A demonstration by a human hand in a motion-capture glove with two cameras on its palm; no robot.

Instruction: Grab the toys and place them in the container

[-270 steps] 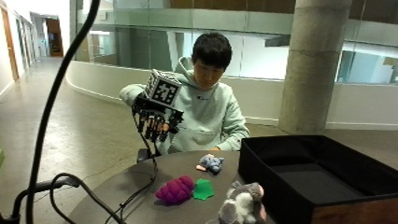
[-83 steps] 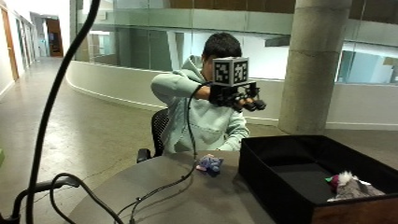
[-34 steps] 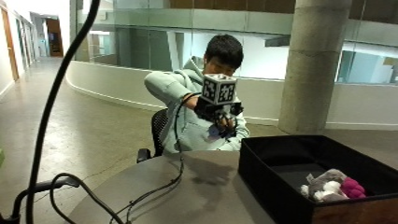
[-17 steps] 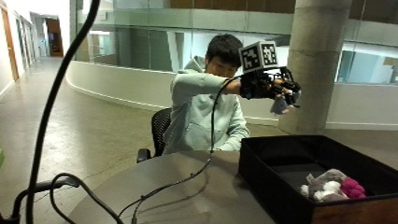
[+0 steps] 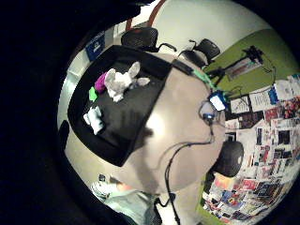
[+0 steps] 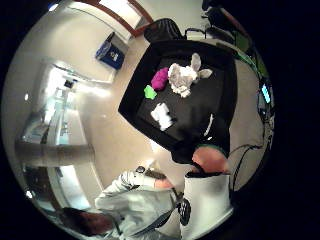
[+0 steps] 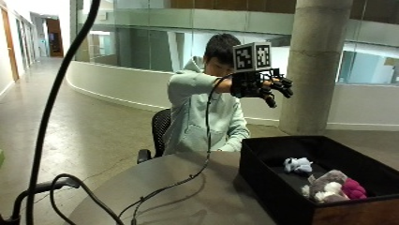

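Toys are lying inside the black container (image 7: 268,161), which is sitting on the round surface (image 7: 187,197) in front of the seated person. A small pale blue toy (image 7: 298,165) is resting apart on the container's floor, while a grey plush (image 7: 325,185) is lying against a magenta toy (image 7: 354,189) near the front wall. From the thumb-side palm view a small green toy (image 6: 149,91) is showing beside the magenta one. The gloved right hand (image 7: 262,86) is hovering high above the container, its fingers spread loosely and holding nothing.
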